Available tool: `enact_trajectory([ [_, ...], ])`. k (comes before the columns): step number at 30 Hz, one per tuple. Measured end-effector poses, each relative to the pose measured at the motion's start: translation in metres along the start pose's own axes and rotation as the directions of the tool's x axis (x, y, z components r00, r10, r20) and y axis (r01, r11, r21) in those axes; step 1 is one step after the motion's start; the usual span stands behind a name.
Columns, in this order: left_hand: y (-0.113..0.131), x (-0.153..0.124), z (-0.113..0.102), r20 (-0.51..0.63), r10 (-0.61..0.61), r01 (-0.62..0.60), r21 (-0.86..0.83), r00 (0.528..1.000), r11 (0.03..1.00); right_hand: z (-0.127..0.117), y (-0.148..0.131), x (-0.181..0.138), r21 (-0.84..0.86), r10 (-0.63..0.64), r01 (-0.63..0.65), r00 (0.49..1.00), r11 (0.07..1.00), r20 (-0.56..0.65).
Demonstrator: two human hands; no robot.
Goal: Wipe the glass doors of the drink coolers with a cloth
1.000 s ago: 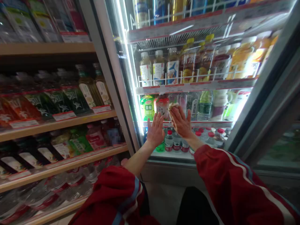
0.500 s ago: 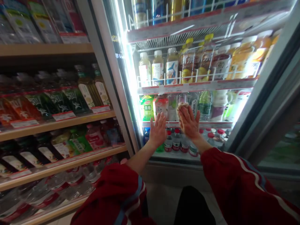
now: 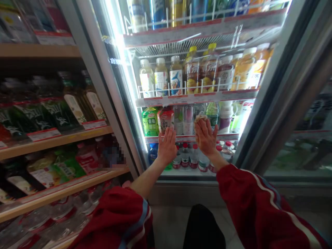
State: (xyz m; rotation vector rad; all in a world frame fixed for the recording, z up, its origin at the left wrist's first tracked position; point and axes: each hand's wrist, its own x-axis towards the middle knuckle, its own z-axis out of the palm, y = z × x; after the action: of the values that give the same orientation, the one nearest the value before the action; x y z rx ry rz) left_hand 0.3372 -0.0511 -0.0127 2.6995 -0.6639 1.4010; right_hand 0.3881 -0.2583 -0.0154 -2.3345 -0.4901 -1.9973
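My left hand lies flat and open on the glass door of a lit drinks fridge, fingers pointing up. Beside it, to the right, my right hand presses a crumpled pale cloth against the same glass; the wad peeks out above my fingertips. Both arms wear red sleeves with white and blue stripes. Behind the glass at hand height stand a green bottle and a red-labelled bottle.
Fridge shelves hold rows of tea, juice and water bottles. On the left, open wooden shelves carry more bottled drinks. The grey door frame runs up the right side. Pale floor lies below.
My right hand with the cloth has slid a little to the right on the glass, away from my left hand. The view has shifted rightward.
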Motion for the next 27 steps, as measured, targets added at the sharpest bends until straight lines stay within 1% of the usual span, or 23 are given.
enact_trajectory([
  [2, 0.004, 0.003, 0.002, -0.014, 0.01, -0.01, -0.01, 1.0, 1.0, -0.001, 0.005, -0.001, -0.002, 0.009, -0.009, 1.0, 1.0, 0.008],
  [7, 0.018, 0.012, 0.005, -0.024, 0.034, -0.035, -0.028, 0.999, 0.999, -0.002, 0.019, -0.007, 0.045, 0.076, -0.078, 0.996, 0.996, 0.051],
  [11, 0.028, 0.018, 0.007, -0.027, 0.063, -0.064, -0.051, 0.998, 0.997, -0.005, 0.033, -0.011, 0.023, 0.115, -0.116, 0.993, 0.993, 0.038],
  [15, 0.036, 0.022, 0.011, -0.034, 0.076, -0.078, -0.068, 0.997, 0.995, -0.007, 0.051, -0.016, 0.014, 0.122, -0.122, 0.992, 0.992, 0.019],
  [18, 0.043, 0.025, 0.015, -0.04, 0.076, -0.079, -0.071, 0.996, 0.994, -0.009, 0.064, -0.02, 0.018, 0.18, -0.181, 0.983, 0.983, 0.034],
  [23, 0.053, 0.031, 0.019, -0.023, 0.084, -0.086, -0.088, 0.996, 0.992, -0.013, 0.084, -0.024, -0.007, 0.247, -0.247, 0.969, 0.969, -0.002],
  [27, 0.061, 0.037, 0.02, -0.013, 0.104, -0.105, -0.095, 0.995, 0.99, -0.014, 0.099, -0.028, -0.005, 0.299, -0.299, 0.954, 0.954, -0.004],
])
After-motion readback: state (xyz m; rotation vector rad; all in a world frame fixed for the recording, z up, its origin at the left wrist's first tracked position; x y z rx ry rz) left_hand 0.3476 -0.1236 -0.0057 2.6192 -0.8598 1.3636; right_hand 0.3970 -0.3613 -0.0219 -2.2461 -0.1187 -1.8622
